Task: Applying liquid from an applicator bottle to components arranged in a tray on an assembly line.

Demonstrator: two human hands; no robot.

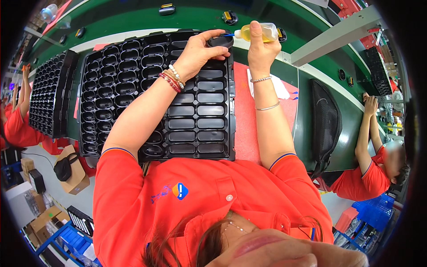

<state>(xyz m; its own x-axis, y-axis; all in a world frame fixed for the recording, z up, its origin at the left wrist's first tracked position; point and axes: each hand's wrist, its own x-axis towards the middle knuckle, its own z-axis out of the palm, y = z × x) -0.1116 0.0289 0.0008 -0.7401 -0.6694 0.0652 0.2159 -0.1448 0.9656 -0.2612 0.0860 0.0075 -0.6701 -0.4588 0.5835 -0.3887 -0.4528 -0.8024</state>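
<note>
Near the tray's far right corner, my left hand grips a black oval shell between thumb and fingers. My right hand is wrapped round a clear squeeze bottle of yellowish liquid, tipped on its side. Its thin blue nozzle points left and reaches the shell's upper edge; whether it touches cannot be told. Under my left forearm lies a large black compartment tray. Oval black pieces fill its left columns, and several right-hand pockets hold none.
Beyond the tray runs a green conveyor carrying small dark devices. A pink mat with white paper lies at right, near a black mesh case. A grey metal post slants overhead. Another loaded tray and co-workers flank me.
</note>
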